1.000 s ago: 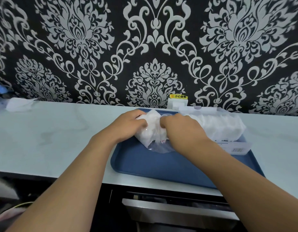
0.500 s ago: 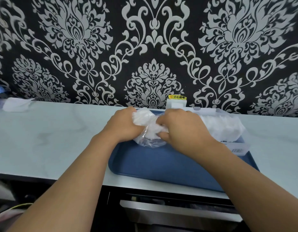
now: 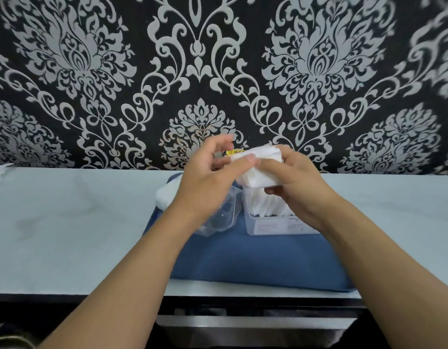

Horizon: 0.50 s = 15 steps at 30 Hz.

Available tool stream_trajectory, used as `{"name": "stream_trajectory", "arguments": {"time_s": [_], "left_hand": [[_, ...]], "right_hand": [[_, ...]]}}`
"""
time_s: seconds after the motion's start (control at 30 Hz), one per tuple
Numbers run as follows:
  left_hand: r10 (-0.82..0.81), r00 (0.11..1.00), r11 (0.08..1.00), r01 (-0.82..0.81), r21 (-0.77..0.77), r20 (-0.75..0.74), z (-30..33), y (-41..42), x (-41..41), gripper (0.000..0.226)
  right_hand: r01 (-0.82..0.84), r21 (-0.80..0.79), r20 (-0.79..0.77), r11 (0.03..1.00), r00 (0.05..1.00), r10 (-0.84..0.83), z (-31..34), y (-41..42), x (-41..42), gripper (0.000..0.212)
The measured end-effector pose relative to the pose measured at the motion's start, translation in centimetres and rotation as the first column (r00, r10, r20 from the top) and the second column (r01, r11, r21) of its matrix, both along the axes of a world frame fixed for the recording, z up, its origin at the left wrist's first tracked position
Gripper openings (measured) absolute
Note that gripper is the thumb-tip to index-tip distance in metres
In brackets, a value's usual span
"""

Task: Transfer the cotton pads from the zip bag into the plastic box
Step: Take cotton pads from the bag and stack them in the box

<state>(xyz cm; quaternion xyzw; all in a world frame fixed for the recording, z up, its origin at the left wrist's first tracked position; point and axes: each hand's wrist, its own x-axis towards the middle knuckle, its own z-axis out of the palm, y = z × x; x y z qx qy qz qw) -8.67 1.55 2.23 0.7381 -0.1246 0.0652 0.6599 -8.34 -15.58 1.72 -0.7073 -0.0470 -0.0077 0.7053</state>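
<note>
- Forearms enter from the lower left and lower right corners of the frame and converge just right of centre, above a blue tray (image 3: 255,263) that lies on the pale counter (image 3: 67,235).
- On the tray, left of centre, the clear zip bag (image 3: 221,217) lies crumpled and slack, partly under the left wrist; a few cotton pads (image 3: 165,196) show at its far left end, so by my reading the bag is not yet empty.
- Just right of the bag stands the plastic box (image 3: 275,226), its long axis running left to right across the frame, already holding a packed row of white pads on edge.
- Directly above the box, the right hand (image 3: 296,182) grips a thick stack of pads (image 3: 258,167), fingers curled over its right end and thumb underneath.
- The left hand (image 3: 208,177) meets the stack's left end: its thumb presses that end, while the other fingers are raised and loosely spread, holding nothing that I can see.
- The stack's long axis lies roughly parallel to the box below, tilted slightly, so I judge the coming move to be a short straight lowering; the right hand is the nearer and carries the load.
- Behind the stack, a small yellow label (image 3: 234,152) shows against the patterned wallpaper (image 3: 92,71).
</note>
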Motion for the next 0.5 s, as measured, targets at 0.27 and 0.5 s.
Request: {"name": "stream_trajectory", "arguments": {"time_s": [0.27, 0.5], "left_hand": [[-0.115, 0.944, 0.941, 0.004, -0.339, -0.308, -0.7, -5.8, 0.2, 0.040], [-0.079, 0.979, 0.986, 0.050, -0.157, -0.189, -0.7, -7.0, 0.5, 0.022]], "right_hand": [[0.096, -0.115, 0.074, 0.989, 0.993, -0.088, 0.1, 0.5, -0.3, 0.038], [0.206, -0.009, -0.047, 0.979, 0.977, -0.206, 0.3, 0.0, 0.2, 0.044]]}}
